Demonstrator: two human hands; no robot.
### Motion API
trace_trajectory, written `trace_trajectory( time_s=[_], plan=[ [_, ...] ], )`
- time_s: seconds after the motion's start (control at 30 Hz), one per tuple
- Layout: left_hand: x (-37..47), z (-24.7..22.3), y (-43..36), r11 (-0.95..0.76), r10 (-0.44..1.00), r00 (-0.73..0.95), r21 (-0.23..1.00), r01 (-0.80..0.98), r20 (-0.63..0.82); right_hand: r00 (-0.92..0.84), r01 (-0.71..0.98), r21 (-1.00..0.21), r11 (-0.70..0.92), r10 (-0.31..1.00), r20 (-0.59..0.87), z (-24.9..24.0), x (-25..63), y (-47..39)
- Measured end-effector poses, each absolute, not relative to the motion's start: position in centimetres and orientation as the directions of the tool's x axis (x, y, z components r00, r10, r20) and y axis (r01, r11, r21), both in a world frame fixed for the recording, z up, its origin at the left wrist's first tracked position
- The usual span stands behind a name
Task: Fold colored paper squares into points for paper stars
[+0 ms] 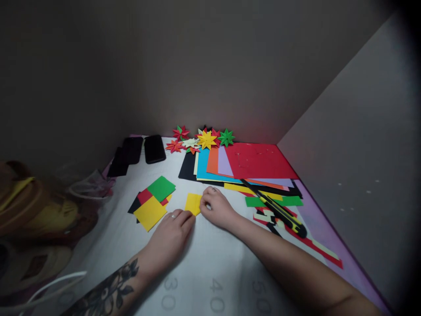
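A small yellow piece of paper (192, 202) lies on the white surface between my two hands. It looks creased near its right side. My right hand (217, 208) pinches its right edge, thumb and forefinger curled together. At the lower left corner, my left hand (176, 228) presses on the same paper with its fingers drawn together; the fingertips are partly hidden. To the left is a loose pile of paper squares, with a green square (162, 188), a red square (144, 196) and a yellow square (150, 213) on top of black ones.
A utility knife (283, 215) lies on paper strips (324, 251) at right. Behind are coloured sheets (259, 160) and several folded paper stars (207, 140). Two dark phone-like slabs (155, 149) rest at back left. A yellow-brown bag-like object (29, 197) borders the left side; walls enclose the back and right.
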State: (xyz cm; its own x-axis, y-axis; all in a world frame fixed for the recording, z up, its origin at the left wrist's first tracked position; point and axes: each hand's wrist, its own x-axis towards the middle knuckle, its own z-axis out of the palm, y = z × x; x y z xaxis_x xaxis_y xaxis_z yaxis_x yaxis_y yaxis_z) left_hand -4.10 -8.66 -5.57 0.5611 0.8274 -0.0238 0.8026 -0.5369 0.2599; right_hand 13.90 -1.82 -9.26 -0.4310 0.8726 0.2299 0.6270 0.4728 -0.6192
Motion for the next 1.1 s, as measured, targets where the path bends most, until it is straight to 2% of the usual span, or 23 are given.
trace_trajectory(
  time_s=[0.2,0.47,1.1],
  plan=[
    [-3.91,-6.21,-8.65,-0.495,0.854,0.520,0.279,0.823,-0.018,-0.426,0.637,-0.613,0.467,0.876,0.225,-9.35,13.75,-1.80],
    [-3.74,-6.24,-8.67,-0.533,0.831,0.551,0.170,0.829,-0.076,-0.408,0.679,-0.580,0.450,0.888,0.212,-9.19,13.49,-2.00],
    [-3.37,-6.59,-8.85,-0.559,0.825,0.561,0.052,0.828,-0.069,-0.417,0.715,-0.532,0.453,0.888,0.195,-9.14,13.43,-2.19]
  ],
)
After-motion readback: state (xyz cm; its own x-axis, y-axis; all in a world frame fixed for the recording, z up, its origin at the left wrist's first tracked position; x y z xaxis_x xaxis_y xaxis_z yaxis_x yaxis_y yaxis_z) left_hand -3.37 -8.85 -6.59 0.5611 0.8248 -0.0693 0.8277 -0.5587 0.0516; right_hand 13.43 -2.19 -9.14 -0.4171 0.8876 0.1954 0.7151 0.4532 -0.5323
